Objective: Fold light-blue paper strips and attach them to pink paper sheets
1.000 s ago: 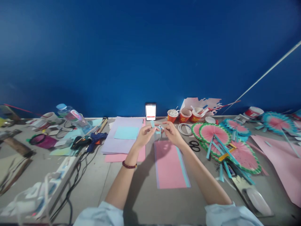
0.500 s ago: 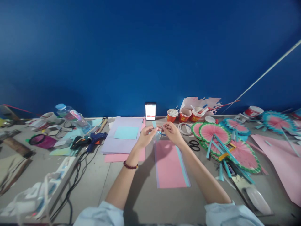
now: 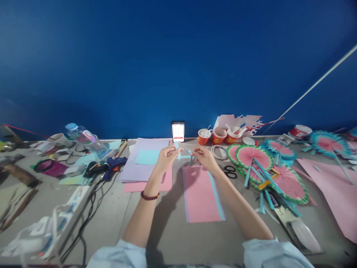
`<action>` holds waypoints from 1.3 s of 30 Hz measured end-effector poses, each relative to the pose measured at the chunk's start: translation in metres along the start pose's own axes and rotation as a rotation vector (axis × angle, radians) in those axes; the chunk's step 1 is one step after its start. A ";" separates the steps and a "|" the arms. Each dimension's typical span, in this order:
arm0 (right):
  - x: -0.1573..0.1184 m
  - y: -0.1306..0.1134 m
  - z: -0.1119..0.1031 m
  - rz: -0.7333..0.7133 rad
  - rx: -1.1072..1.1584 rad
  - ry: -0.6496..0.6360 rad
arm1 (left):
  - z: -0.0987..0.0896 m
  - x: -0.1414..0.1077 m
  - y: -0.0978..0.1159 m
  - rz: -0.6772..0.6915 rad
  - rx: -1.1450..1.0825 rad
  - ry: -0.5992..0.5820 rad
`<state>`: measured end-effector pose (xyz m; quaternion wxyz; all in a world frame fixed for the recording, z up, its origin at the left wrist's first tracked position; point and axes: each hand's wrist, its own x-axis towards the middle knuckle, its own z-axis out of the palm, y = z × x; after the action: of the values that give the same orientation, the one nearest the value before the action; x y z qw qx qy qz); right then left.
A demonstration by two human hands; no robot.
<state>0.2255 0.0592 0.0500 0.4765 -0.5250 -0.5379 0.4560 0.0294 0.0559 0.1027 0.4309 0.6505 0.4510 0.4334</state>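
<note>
My left hand [image 3: 166,157] is closed, thumb and fingers pinching a light blue paper strip [image 3: 177,146] that stands up in front of the phone. My right hand [image 3: 205,156] is closed too, pinching a small, clear, bluish ring-shaped thing [image 3: 190,161] that looks like a roll of tape; its exact kind is hard to make out. A pale, thin band spans the gap between the hands. Below them on the table lies a pink paper sheet [image 3: 203,195] with lilac and light blue edges. Black-handled scissors [image 3: 230,172] rest beside my right forearm.
A lit phone [image 3: 178,132] leans on the blue wall. Red paper cups [image 3: 219,136] stand at the back. Watermelon-like paper fans [image 3: 254,158] lie right. Lilac sheets [image 3: 129,167], a blue glue gun [image 3: 113,165], a bottle [image 3: 86,137] and a power strip [image 3: 64,219] sit left.
My left hand has moved left, away from my right hand, carrying the blue strip. The gap between the hands has widened, with a pale band now showing across it. My right hand has barely moved.
</note>
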 end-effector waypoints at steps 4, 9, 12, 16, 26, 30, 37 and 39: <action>0.000 -0.005 -0.005 0.163 0.247 -0.007 | -0.003 0.002 -0.001 0.045 0.063 0.024; -0.005 -0.015 -0.004 0.237 0.376 -0.022 | 0.001 0.004 -0.004 0.046 0.078 0.087; -0.007 -0.019 -0.002 0.186 0.268 0.047 | 0.003 0.005 -0.008 -0.027 -0.018 0.101; -0.012 -0.026 -0.001 0.041 0.124 0.127 | 0.004 0.007 -0.013 -0.091 -0.143 0.125; -0.026 -0.046 0.003 0.113 0.193 -0.176 | 0.008 0.006 -0.008 -0.035 -0.200 0.146; -0.031 -0.052 0.005 0.113 0.247 -0.226 | 0.010 0.005 -0.004 -0.042 -0.144 0.088; -0.033 -0.057 0.003 0.160 0.308 -0.252 | 0.014 0.002 -0.002 -0.090 -0.022 0.002; -0.033 -0.058 0.003 0.171 0.282 -0.227 | 0.015 0.002 -0.002 -0.084 0.020 -0.010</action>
<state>0.2149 0.0239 0.1055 0.4412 -0.4421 -0.4725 0.6218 0.0433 0.0559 0.0976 0.4441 0.6375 0.4801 0.4073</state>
